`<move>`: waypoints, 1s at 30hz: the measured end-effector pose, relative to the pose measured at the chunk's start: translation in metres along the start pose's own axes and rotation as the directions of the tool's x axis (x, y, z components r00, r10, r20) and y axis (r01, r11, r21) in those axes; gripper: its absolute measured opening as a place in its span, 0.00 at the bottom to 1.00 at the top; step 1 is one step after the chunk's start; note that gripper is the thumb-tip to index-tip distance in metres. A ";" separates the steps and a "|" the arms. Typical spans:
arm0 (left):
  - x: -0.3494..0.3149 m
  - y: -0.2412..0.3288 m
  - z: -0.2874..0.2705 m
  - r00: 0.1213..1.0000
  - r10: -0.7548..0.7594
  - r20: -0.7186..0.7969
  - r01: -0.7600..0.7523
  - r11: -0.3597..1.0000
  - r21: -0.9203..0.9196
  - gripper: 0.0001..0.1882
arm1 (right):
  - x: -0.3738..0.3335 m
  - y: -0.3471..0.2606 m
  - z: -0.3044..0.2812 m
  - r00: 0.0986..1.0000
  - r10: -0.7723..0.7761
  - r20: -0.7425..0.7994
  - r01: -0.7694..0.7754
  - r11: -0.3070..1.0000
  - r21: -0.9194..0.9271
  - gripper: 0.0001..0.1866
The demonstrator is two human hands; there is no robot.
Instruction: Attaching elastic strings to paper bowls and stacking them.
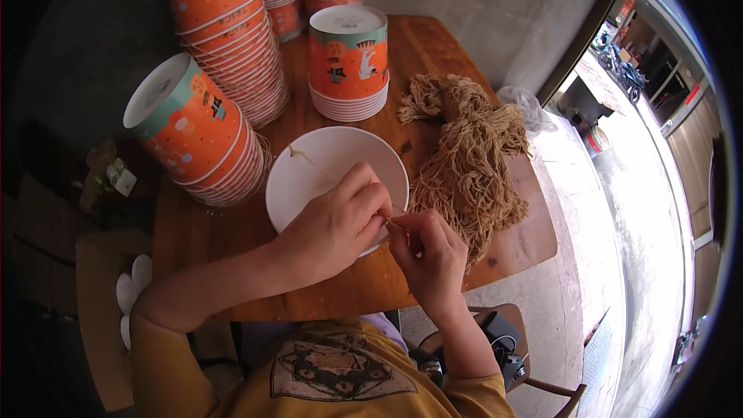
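My left hand [333, 220] reaches over a white round tub [298, 190], its fingers closed in a pinch. My right hand [430, 255] is pinched too, its fingertips meeting the left ones at the tub's near right rim. Between them a thin tan strand shows in part; most of it is hidden by the fingers. Another short thin strand [302, 154] lies against the tub's far inner wall. Just right of the tub, a large tangled heap of tan, string-like strands [480, 159] spreads over the wooden table [364, 290].
Upside-down stacks of orange paper buckets stand behind the tub [348, 62] and at its left [197, 128], with a taller stack [224, 23] further back. A clear plastic bag [528, 108] lies behind the strands. An open cardboard box [108, 317] is at lower left, a chair [515, 340] at lower right.
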State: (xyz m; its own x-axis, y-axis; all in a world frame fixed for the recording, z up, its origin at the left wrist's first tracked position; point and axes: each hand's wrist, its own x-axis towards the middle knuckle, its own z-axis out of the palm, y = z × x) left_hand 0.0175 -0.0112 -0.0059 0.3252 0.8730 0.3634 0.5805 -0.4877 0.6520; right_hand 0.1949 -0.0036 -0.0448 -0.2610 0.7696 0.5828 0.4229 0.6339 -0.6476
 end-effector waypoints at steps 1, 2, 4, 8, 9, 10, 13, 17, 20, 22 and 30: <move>-0.001 -0.002 0.002 0.999 0.029 -0.038 -0.028 1.000 0.011 0.06 | 0.000 0.000 0.002 1.000 0.003 0.000 -0.003 1.000 -0.009 0.08; -0.002 -0.004 0.002 0.999 0.033 -0.037 -0.033 0.999 0.002 0.06 | -0.001 0.001 0.004 1.000 -0.022 -0.014 0.022 1.000 -0.010 0.08; -0.004 -0.003 0.002 0.998 -0.023 -0.066 0.025 1.000 0.018 0.07 | -0.001 0.002 0.007 0.998 -0.049 -0.029 0.049 0.999 -0.005 0.09; -0.004 0.003 0.001 0.989 -0.141 -0.040 0.135 0.984 -0.118 0.07 | -0.003 0.005 0.006 0.988 -0.148 -0.041 0.144 0.986 -0.088 0.11; -0.003 0.003 0.002 0.988 -0.151 -0.043 0.143 0.978 -0.155 0.07 | -0.004 0.006 0.005 0.982 -0.186 -0.043 0.180 0.977 -0.113 0.12; -0.004 0.003 0.002 0.986 -0.162 -0.045 0.151 0.970 -0.190 0.07 | -0.005 0.007 0.005 0.982 -0.183 -0.045 0.177 0.978 -0.113 0.12; -0.005 0.001 0.003 0.982 -0.186 -0.020 0.174 0.950 -0.259 0.07 | -0.006 0.009 0.005 0.970 -0.241 -0.027 0.234 0.958 -0.164 0.12; -0.006 0.002 0.004 0.980 -0.199 -0.030 0.181 0.937 -0.300 0.06 | -0.006 0.010 0.006 0.961 -0.275 -0.042 0.265 0.950 -0.164 0.13; -0.005 0.000 0.004 0.979 -0.203 -0.007 0.188 0.920 -0.344 0.06 | -0.007 0.011 0.007 0.966 -0.253 -0.051 0.244 0.960 -0.135 0.13; -0.005 -0.004 0.006 0.972 -0.232 0.026 0.217 0.856 -0.469 0.06 | -0.007 0.010 0.008 0.971 -0.229 -0.063 0.221 0.969 -0.109 0.12; 0.005 -0.002 0.001 0.915 -0.316 0.253 0.399 0.599 -0.694 0.10 | -0.008 0.004 0.010 0.963 0.271 0.005 -0.254 0.894 0.368 0.04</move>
State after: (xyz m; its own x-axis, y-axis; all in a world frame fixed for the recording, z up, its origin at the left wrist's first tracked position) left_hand 0.0189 -0.0053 -0.0064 0.3028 0.9521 -0.0418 -0.0407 0.0567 0.9976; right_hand 0.1902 -0.0062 -0.0573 -0.1408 0.9130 0.3829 0.1248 0.4001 -0.9079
